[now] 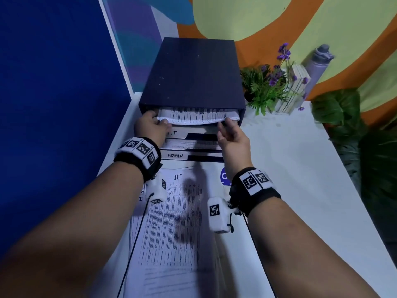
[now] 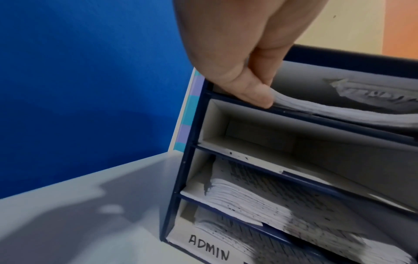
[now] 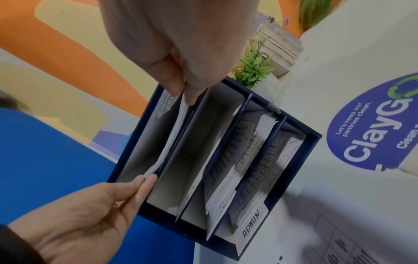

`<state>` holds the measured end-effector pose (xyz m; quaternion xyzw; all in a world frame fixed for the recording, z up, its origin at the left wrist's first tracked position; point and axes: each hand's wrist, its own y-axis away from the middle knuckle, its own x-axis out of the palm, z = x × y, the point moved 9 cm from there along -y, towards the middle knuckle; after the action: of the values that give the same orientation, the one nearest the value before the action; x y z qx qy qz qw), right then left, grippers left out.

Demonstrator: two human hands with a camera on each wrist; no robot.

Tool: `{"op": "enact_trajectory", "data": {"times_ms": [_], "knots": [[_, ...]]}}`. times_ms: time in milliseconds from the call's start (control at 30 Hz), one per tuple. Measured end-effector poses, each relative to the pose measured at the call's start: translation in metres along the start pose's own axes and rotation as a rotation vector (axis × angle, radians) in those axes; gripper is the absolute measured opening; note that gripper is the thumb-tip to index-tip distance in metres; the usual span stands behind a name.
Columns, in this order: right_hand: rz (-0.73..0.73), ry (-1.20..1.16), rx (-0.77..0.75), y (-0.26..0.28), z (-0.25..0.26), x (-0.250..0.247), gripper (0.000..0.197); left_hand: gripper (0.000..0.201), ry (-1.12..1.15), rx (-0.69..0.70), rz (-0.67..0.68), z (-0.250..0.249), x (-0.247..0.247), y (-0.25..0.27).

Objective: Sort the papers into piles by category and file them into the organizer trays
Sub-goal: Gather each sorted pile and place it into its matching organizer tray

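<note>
Both hands are up at the top slot of the dark blue organizer (image 1: 193, 74), one at each end of a stack of printed papers (image 1: 197, 117). The left hand (image 1: 150, 127) has its fingers (image 2: 253, 92) pinching the stack's left front corner, thumb on top, the sheets bowing away just to the right of the fingertips. The right hand (image 1: 233, 136) pinches the right front corner the same way, fingers (image 3: 178, 78) curled over the paper edge. Between the two grips the stack sits in the top tray, its front edge showing at the mouth of the slot.

Directly below the fingers comes a tray with no paper showing in the wrist views, then two trays holding paper stacks. The bottom tray carries a white label (image 2: 208, 248) handwritten "ADMIN". A tray higher up has a label partly covered by the left hand; only ".T" shows.

Nearer the person than the hands, a pile of printed tables (image 1: 171, 222) lies on the white desk (image 1: 300, 168), with "IT" handwritten at its head. To the right of the right fingers, a round blue sticker (image 3: 371, 125) on the desk reads "ClayGo" and "Let's keep our pantries clean."
</note>
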<state>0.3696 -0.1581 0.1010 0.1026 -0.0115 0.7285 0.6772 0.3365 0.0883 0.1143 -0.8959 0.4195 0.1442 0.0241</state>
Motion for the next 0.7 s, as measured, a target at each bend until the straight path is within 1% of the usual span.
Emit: {"op": "enact_trajectory", "data": {"times_ms": [33,100,167,200,267,300,333,400,467,500,567,600,667,700], "knots": [[0.013,0.009,-0.006,-0.002,0.000,0.000,0.050,0.042,-0.032,0.024,0.009,-0.003,0.002,0.001],[0.017,0.066,-0.028,-0.003,0.001,-0.003,0.050,0.035,-0.090,0.055,0.073,-0.008,0.009,0.003],[-0.004,0.161,-0.055,0.000,0.002,-0.012,0.046,0.036,-0.039,0.064,0.149,-0.006,0.011,0.008],[-0.031,0.221,-0.076,0.003,0.003,-0.018,0.044,0.041,-0.017,0.084,0.164,-0.003,0.009,0.010],[-0.080,0.323,-0.077,0.013,-0.004,-0.031,0.038,0.055,-0.040,0.122,0.149,0.001,0.001,0.022],[-0.078,0.373,-0.051,0.019,-0.012,-0.035,0.036,0.058,-0.068,0.111,0.114,0.007,-0.007,0.030],[-0.043,0.438,-0.011,0.025,-0.023,-0.037,0.033,0.058,-0.102,0.084,0.086,0.017,-0.013,0.039],[0.107,0.659,0.078,0.040,-0.055,-0.036,0.024,0.053,-0.221,-0.045,0.079,0.052,-0.025,0.062],[0.239,0.927,0.127,0.056,-0.085,-0.038,0.027,0.054,-0.376,-0.207,0.119,0.101,-0.038,0.084],[0.266,1.001,0.156,0.064,-0.098,-0.041,0.031,0.056,-0.473,-0.280,0.138,0.126,-0.047,0.095],[0.263,1.062,0.226,0.081,-0.117,-0.049,0.038,0.065,-0.656,-0.420,0.155,0.173,-0.069,0.115],[0.266,1.098,0.252,0.089,-0.127,-0.051,0.038,0.070,-0.711,-0.486,0.158,0.192,-0.078,0.126],[0.292,1.160,0.279,0.107,-0.140,-0.048,0.036,0.074,-0.745,-0.569,0.176,0.219,-0.087,0.143],[0.282,1.161,0.296,0.114,-0.145,-0.046,0.039,0.074,-0.752,-0.577,0.189,0.226,-0.087,0.150]]}}
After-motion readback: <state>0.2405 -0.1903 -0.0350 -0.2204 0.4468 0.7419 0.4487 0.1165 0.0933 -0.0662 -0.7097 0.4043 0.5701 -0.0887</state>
